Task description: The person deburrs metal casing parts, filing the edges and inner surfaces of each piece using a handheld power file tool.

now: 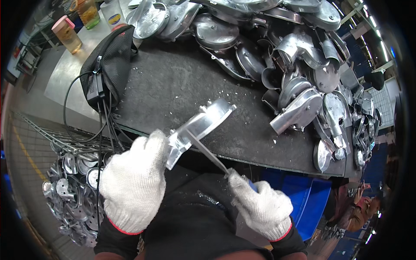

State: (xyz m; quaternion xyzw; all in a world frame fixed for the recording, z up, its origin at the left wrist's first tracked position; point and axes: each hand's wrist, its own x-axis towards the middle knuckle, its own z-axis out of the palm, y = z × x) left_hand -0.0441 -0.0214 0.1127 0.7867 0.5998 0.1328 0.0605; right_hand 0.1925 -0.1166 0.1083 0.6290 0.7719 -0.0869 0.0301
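My left hand [136,180], in a white knit glove with a red cuff, is closed round the spout end of a shiny cast-metal housing [212,118]. The housing is held up over the near edge of the black-topped workbench [173,82]. My right hand [262,206], gloved the same way, grips a flat file [209,155], with a bit of its blue handle showing between the fingers. The file's long narrow blade slants up and left, and its far end meets the housing near the spout. Exactly how it touches there I cannot tell.
Many similar castings [303,102] are heaped along the bench's far and right sides. A black mesh bag [110,60] with cables lies at the left, near drink bottles [67,34]. A wire basket of metal parts [73,190] stands lower left; a blue bin [310,195] lower right. Another person [353,208] is beyond.
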